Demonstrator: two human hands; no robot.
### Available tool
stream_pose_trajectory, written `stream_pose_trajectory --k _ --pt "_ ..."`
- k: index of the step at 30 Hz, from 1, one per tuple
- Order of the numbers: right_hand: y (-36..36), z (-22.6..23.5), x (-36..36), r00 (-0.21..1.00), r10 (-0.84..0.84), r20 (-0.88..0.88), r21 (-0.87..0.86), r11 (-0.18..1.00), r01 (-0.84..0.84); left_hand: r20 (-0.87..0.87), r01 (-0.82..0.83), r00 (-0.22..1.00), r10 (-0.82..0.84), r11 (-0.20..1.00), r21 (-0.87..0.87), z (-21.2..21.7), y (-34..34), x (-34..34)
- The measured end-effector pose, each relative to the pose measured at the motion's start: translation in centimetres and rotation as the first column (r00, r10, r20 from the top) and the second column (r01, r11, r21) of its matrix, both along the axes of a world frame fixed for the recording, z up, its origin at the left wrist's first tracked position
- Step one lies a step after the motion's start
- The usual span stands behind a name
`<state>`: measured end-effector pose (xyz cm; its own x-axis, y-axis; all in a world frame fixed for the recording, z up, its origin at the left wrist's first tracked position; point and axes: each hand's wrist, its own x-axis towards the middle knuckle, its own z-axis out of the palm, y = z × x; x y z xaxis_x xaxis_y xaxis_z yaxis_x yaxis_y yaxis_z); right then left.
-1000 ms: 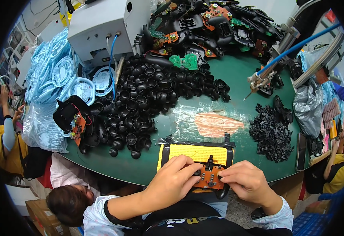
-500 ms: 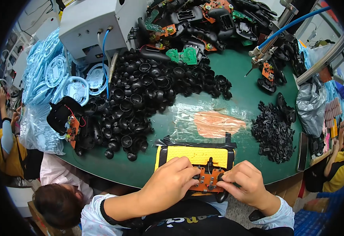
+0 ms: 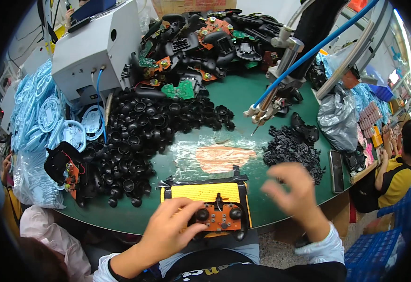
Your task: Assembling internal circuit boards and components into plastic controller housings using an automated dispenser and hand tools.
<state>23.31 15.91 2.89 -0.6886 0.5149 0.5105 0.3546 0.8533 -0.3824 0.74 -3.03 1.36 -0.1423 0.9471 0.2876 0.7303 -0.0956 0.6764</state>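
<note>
Circuit board (image 3: 220, 221) at yellow pad (image 3: 200, 191); cluttered green table (image 3: 236, 94).

Ltrs (image 3: 211, 271) on blk shirt (image 3: 273, 271), pt. legible.

A black top (image 3: 280, 272) with white and yellow lettering (image 3: 210, 271) is worn with 2 pale blue sleeves (image 3: 326, 246).

Two caps (image 3: 235, 214) on one orange board (image 3: 220, 220)
</note>
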Motion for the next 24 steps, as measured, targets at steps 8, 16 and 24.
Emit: stream_pose_trajectory --k 8,16,24 --pt "18.8 -5.9 10.7 0.886 -0.323 0.334 0.151 0.946 0.287 0.113 -0.137 0.985 0.132 0.99 0.036 0.2 -1.7 -0.9" --pt "9.3 2.3 9.0 0.961 -0.261 0.096 -0.198 0.941 0.275 0.127 -0.185 0.977 0.173 0.978 0.091 2.1 -1.6 -2.5" --pt "-1.7 6.3 -2.0 0.916 0.401 0.003 -0.585 0.744 -0.323 0.774 0.284 0.627 -0.082 0.95 -0.129 4.8 2.0 0.6"
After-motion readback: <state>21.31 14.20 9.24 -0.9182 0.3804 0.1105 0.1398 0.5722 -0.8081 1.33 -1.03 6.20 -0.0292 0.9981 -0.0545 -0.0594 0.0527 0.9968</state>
